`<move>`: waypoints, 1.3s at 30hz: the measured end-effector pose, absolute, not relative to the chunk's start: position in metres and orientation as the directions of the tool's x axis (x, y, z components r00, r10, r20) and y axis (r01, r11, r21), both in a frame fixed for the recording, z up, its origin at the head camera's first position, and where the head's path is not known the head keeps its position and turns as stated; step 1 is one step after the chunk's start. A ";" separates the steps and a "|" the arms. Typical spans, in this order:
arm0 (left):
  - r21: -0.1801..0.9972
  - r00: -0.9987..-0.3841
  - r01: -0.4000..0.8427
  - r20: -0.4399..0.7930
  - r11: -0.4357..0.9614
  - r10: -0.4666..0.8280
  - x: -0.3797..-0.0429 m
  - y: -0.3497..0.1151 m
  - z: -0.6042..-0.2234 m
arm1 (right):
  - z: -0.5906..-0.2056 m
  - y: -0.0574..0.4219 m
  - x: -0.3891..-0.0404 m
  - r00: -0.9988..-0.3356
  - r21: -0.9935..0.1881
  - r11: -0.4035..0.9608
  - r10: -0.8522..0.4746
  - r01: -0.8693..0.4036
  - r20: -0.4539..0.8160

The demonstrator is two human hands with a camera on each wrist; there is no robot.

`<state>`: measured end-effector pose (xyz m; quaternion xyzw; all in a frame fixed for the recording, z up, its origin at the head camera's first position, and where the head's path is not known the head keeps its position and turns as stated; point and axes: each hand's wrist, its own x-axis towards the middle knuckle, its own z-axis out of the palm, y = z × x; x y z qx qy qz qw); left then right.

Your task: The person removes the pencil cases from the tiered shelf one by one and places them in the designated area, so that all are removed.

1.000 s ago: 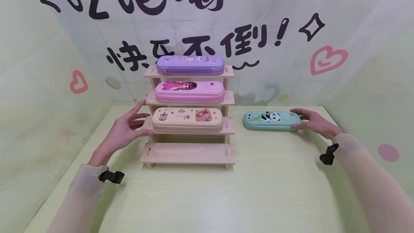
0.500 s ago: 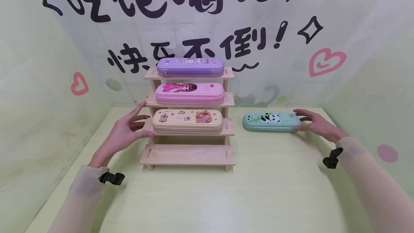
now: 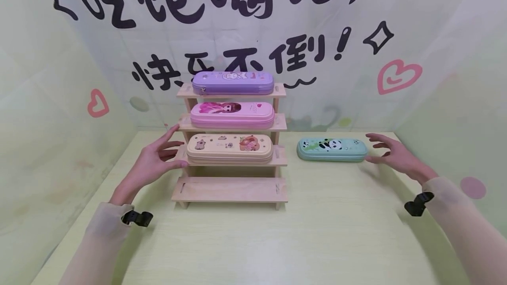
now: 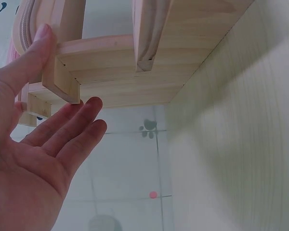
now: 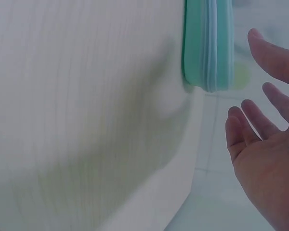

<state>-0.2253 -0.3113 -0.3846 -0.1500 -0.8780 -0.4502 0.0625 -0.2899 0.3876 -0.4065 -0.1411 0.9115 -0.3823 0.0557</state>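
Note:
A wooden tiered stand (image 3: 229, 189) holds three pencil cases: purple (image 3: 233, 83) on the top tier, pink (image 3: 232, 115) below it, beige (image 3: 229, 148) on the third tier. My left hand (image 3: 152, 162) is at the stand's left side, thumb tip against the end of the beige case's tier, index finger reaching up to the pink case's tier. In the left wrist view its other fingers (image 4: 82, 137) extend loosely beside the wood. A mint-green pencil case (image 3: 332, 149) with pandas lies on the table. My right hand (image 3: 396, 157) is just off its right end, fingers spread, holding nothing.
The pale wood-grain table (image 3: 253, 241) runs under everything. A printed cloth backdrop (image 3: 340, 96) with large dark characters hangs behind the stand and at both sides. Each wrist wears a small black camera mount (image 3: 137, 218).
My right hand has let go of the mint-green pencil case's right end and drawn back to the right. That case stays in place. My left hand has hardly moved.

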 end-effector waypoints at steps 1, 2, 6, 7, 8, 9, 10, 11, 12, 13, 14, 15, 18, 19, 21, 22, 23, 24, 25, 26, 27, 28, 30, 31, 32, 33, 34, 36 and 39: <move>0.771 -0.947 0.321 0.245 0.550 0.208 -0.226 -0.311 -0.385 | -0.406 0.387 -0.288 -0.954 -0.712 0.667 -0.300 -0.219 0.013; 0.770 -0.947 0.320 0.245 0.552 0.207 -0.226 -0.311 -0.385 | -0.405 0.386 -0.285 -0.954 -0.708 0.670 -0.298 -0.225 0.021; 0.763 -0.946 0.323 0.250 0.559 0.206 -0.226 -0.312 -0.386 | -0.400 0.383 -0.274 -0.954 -0.687 0.687 -0.299 -0.236 0.029; 0.765 -0.946 0.325 0.250 0.557 0.208 -0.226 -0.312 -0.386 | -0.400 0.382 -0.271 -0.954 -0.681 0.692 -0.299 -0.240 0.033; 0.765 -0.945 0.325 0.250 0.555 0.209 -0.226 -0.311 -0.385 | -0.399 0.381 -0.268 -0.954 -0.677 0.695 -0.299 -0.242 0.034; 0.766 -0.945 0.327 0.251 0.553 0.211 -0.225 -0.311 -0.385 | -0.399 0.380 -0.264 -0.953 -0.674 0.696 -0.302 -0.246 0.037; 0.767 -0.944 0.330 0.253 0.550 0.213 -0.225 -0.311 -0.385 | -0.399 0.379 -0.261 -0.952 -0.672 0.696 -0.303 -0.252 0.043; 0.769 -0.943 0.332 0.254 0.546 0.215 -0.225 -0.310 -0.384 | -0.400 0.377 -0.258 -0.951 -0.669 0.696 -0.305 -0.261 0.053; 0.771 -0.942 0.333 0.255 0.542 0.217 -0.224 -0.310 -0.384 | -0.401 0.376 -0.255 -0.949 -0.666 0.694 -0.307 -0.272 0.066; 0.774 -0.942 0.334 0.255 0.538 0.219 -0.224 -0.309 -0.384 | -0.402 0.374 -0.252 -0.947 -0.663 0.692 -0.310 -0.286 0.085; 0.776 -0.942 0.335 0.255 0.535 0.220 -0.224 -0.309 -0.383 | -0.403 0.373 -0.249 -0.943 -0.660 0.688 -0.315 -0.302 0.103; 0.778 -0.941 0.336 0.256 0.531 0.221 -0.224 -0.309 -0.383 | -0.405 0.371 -0.247 -0.939 -0.658 0.682 -0.319 -0.319 0.124; 0.779 -0.942 0.334 0.253 0.531 0.220 -0.224 -0.309 -0.384 | -0.409 0.363 -0.241 -0.923 -0.650 0.663 -0.336 -0.372 0.186; 0.778 -0.943 0.332 0.252 0.533 0.219 -0.224 -0.310 -0.384 | -0.409 0.359 -0.239 -0.918 -0.647 0.656 -0.342 -0.387 0.203; 0.774 -0.943 0.331 0.252 0.540 0.216 -0.225 -0.311 -0.385 | -0.410 0.352 -0.235 -0.908 -0.645 0.644 -0.352 -0.412 0.228; 0.771 -0.943 0.331 0.252 0.544 0.216 -0.225 -0.311 -0.386 | -0.411 0.348 -0.234 -0.904 -0.643 0.640 -0.355 -0.421 0.238; 0.770 -0.944 0.330 0.251 0.547 0.215 -0.226 -0.312 -0.386 | -0.411 0.344 -0.232 -0.900 -0.643 0.634 -0.358 -0.429 0.248; 0.769 -0.944 0.329 0.250 0.548 0.215 -0.226 -0.312 -0.387 | -0.411 0.341 -0.230 -0.895 -0.640 0.630 -0.363 -0.440 0.258; 0.769 -0.944 0.329 0.250 0.548 0.216 -0.226 -0.312 -0.387 | -0.411 0.337 -0.229 -0.891 -0.637 0.627 -0.368 -0.449 0.266; 0.769 -0.944 0.330 0.250 0.548 0.217 -0.226 -0.312 -0.387 | -0.412 0.333 -0.227 -0.887 -0.634 0.623 -0.371 -0.457 0.275; 0.769 -0.944 0.329 0.250 0.548 0.217 -0.226 -0.312 -0.387 | -0.412 0.330 -0.226 -0.883 -0.633 0.619 -0.373 -0.465 0.284; 0.769 -0.944 0.329 0.249 0.548 0.217 -0.226 -0.312 -0.387 | -0.412 0.326 -0.224 -0.880 -0.632 0.615 -0.374 -0.471 0.293; 0.770 -0.943 0.330 0.250 0.546 0.218 -0.226 -0.312 -0.387 | -0.412 0.319 -0.222 -0.872 -0.630 0.605 -0.381 -0.486 0.307; 0.769 -0.943 0.331 0.251 0.547 0.218 -0.226 -0.313 -0.387 | -0.412 0.315 -0.220 -0.870 -0.631 0.602 -0.382 -0.490 0.311; 0.767 -0.943 0.332 0.252 0.548 0.219 -0.226 -0.312 -0.387 | -0.411 0.312 -0.219 -0.869 -0.632 0.598 -0.384 -0.492 0.313; 0.766 -0.942 0.333 0.253 0.550 0.219 -0.226 -0.313 -0.386 | -0.411 0.308 -0.217 -0.866 -0.633 0.595 -0.386 -0.496 0.317; 0.763 -0.942 0.334 0.253 0.553 0.220 -0.226 -0.312 -0.386 | -0.410 0.304 -0.216 -0.864 -0.633 0.590 -0.389 -0.501 0.321; 0.760 -0.941 0.336 0.255 0.556 0.221 -0.226 -0.312 -0.386 | -0.408 0.297 -0.214 -0.858 -0.634 0.581 -0.393 -0.511 0.332; 0.762 -0.944 0.329 0.252 0.558 0.212 -0.225 -0.311 -0.385 | -0.403 0.285 -0.211 -0.850 -0.637 0.566 -0.397 -0.524 0.346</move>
